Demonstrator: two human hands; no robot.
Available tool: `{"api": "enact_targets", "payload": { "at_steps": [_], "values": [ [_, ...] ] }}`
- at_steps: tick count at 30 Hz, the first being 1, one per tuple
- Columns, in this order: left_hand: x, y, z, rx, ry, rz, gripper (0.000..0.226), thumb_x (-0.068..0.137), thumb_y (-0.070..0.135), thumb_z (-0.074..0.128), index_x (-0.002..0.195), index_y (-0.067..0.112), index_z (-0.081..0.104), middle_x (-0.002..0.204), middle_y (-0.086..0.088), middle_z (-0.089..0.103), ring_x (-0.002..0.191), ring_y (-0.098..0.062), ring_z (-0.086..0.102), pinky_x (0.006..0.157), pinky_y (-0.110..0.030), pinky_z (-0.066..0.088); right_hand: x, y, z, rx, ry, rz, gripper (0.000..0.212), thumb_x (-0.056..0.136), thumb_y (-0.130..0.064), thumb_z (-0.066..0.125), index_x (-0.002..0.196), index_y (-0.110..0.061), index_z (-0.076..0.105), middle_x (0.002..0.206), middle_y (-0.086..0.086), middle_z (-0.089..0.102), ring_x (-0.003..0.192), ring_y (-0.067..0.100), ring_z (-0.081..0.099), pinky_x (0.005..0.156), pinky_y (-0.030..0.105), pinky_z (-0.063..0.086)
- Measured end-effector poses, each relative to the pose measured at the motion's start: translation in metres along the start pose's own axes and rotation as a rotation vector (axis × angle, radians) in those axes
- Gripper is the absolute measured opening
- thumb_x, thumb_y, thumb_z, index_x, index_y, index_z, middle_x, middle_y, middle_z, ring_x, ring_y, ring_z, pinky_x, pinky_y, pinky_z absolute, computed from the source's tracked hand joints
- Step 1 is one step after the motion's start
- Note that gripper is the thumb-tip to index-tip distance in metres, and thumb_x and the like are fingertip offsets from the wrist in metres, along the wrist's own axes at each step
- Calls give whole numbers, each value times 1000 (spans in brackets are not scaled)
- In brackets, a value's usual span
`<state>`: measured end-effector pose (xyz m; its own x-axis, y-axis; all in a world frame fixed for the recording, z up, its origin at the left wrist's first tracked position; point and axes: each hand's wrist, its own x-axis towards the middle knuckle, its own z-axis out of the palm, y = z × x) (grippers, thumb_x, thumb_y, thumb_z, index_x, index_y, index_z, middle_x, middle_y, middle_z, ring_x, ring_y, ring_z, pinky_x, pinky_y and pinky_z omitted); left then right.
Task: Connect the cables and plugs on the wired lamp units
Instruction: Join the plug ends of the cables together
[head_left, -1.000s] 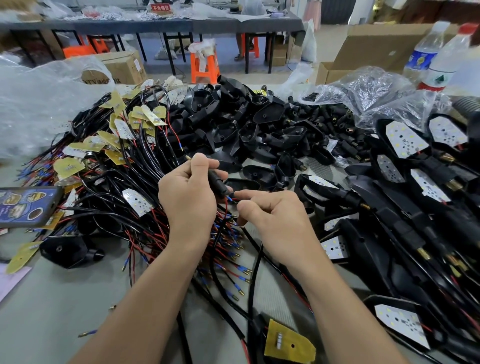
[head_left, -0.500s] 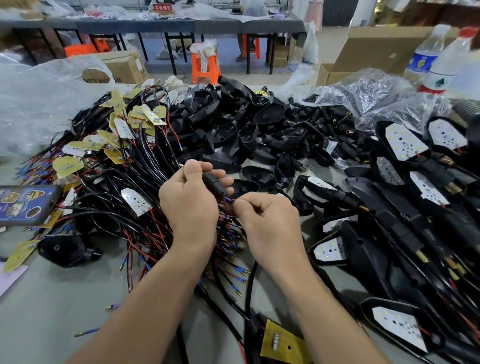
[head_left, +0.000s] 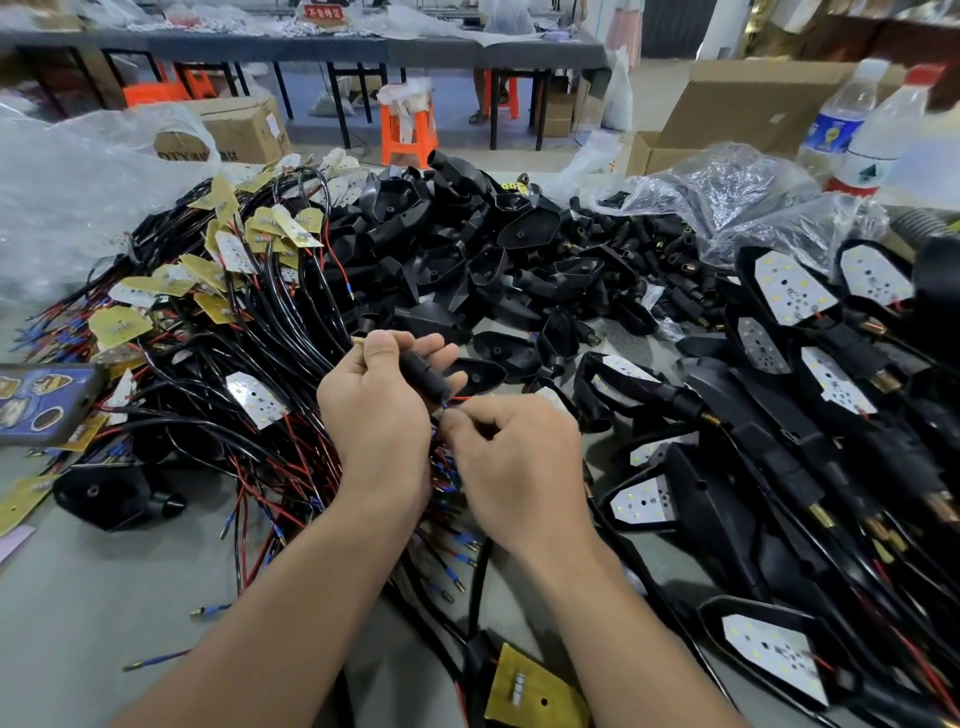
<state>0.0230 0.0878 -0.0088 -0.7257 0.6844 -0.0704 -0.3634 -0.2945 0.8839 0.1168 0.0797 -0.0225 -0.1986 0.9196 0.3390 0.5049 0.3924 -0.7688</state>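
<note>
Head view: our left hand grips a black plug; our right hand pinches its wires.

My left hand curls round a black plug, and my right hand, just beside those fingers, pinches a thin wire.

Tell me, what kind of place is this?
Most likely a small lamp assembly workshop. A heap of black lamp shells and a tangle of wired LED boards cover the table, cardboard boxes stand behind, and the left hand grips a black plug while the right hand pinches a wire.
</note>
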Motion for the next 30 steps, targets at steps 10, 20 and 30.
{"api": "enact_targets", "payload": {
  "at_steps": [10, 20, 30],
  "values": [
    [3, 2, -2, 28, -51, 18, 30, 110, 14, 45, 88, 4, 63, 83, -14, 79, 78, -29, 79, 60, -31, 61, 7, 8, -7, 317, -57, 159, 25, 87, -34, 67, 76, -12, 71, 54, -10, 57, 54, 11, 52, 58, 28, 45],
    [4, -3, -3, 33, -32, 53, 30, 109, 16, 47, 87, 6, 64, 82, -11, 79, 78, -29, 79, 59, -32, 61, 4, 3, -6, 310, 68, 132, 16, 81, -22, 78, 66, -19, 73, 57, -13, 66, 51, -1, 55, 64, 19, 46],
    [3, 3, -4, 22, -33, 40, 29, 110, 15, 46, 88, 5, 63, 83, -13, 78, 77, -29, 79, 59, -31, 61, 7, 8, -13, 779, -179, 354, 13, 81, -17, 69, 74, -12, 79, 81, 15, 76, 76, 23, 72, 80, 41, 61]
  ]
}}
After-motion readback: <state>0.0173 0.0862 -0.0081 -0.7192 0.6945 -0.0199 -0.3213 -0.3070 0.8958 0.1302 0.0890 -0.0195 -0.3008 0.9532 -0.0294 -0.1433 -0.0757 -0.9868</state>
